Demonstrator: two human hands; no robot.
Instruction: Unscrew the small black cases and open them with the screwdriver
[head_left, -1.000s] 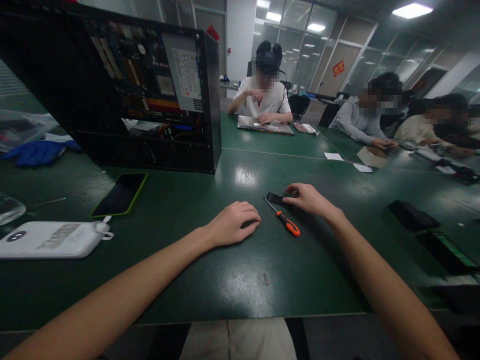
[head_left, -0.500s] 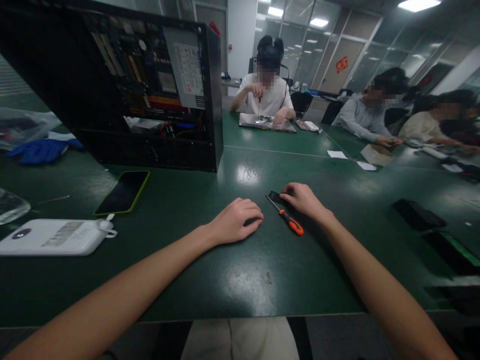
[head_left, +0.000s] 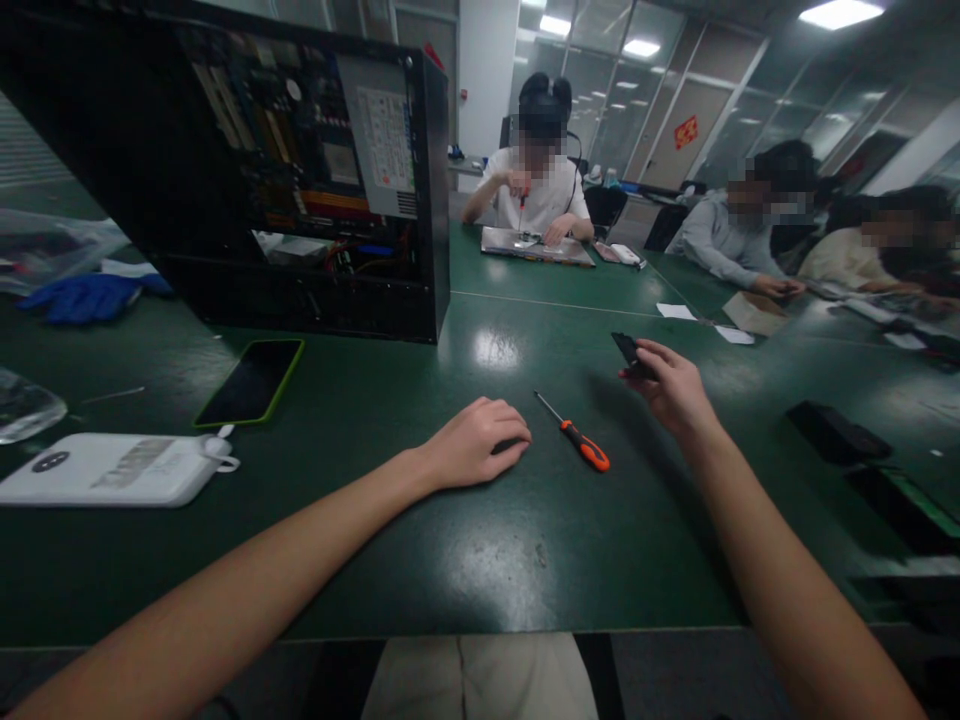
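Lifted off the table, right hand (head_left: 675,385) pinches a small black part (head_left: 627,349).

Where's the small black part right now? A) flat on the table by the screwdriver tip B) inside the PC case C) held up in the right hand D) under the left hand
C: the right hand pinches the small black part clear of the green table, while the orange-handled screwdriver lies alone on it beside the left hand, which rests palm-down.
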